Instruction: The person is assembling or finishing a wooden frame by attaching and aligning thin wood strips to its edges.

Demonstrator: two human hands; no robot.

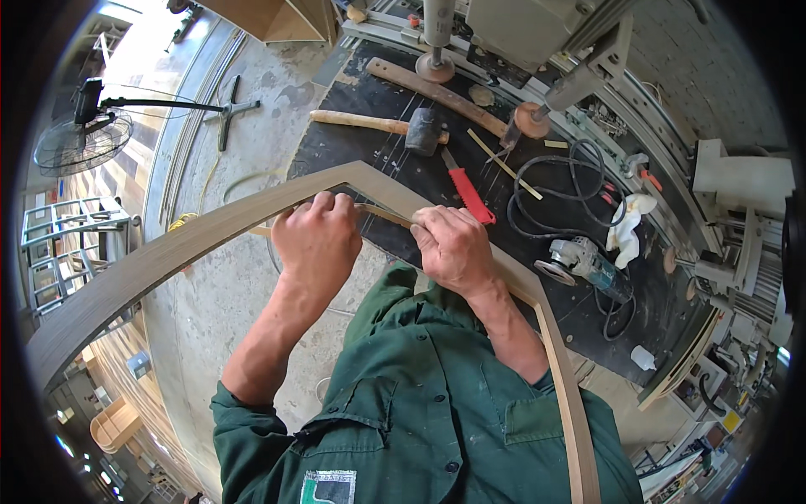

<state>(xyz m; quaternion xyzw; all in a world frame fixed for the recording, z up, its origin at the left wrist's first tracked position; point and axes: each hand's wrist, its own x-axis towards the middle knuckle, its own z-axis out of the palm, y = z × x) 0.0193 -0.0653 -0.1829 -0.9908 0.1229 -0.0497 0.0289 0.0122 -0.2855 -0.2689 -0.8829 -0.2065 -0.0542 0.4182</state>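
A long light-wood frame with angled corners crosses in front of me, one limb running past my right side. My left hand is closed in a fist at the inner edge of its top corner. Closed as well, my right hand presses against the frame on the other side of that corner. Between the two fists stretches a narrow brown strip, just under the corner; its ends disappear into my fingers. Whether it is abrasive or plain cannot be made out.
On the black-topped bench lie a rubber mallet, a red-handled blade, a curved wooden piece, an angle grinder with looped black cable, and a white cloth. Clamp pads hang above. A fan stands left.
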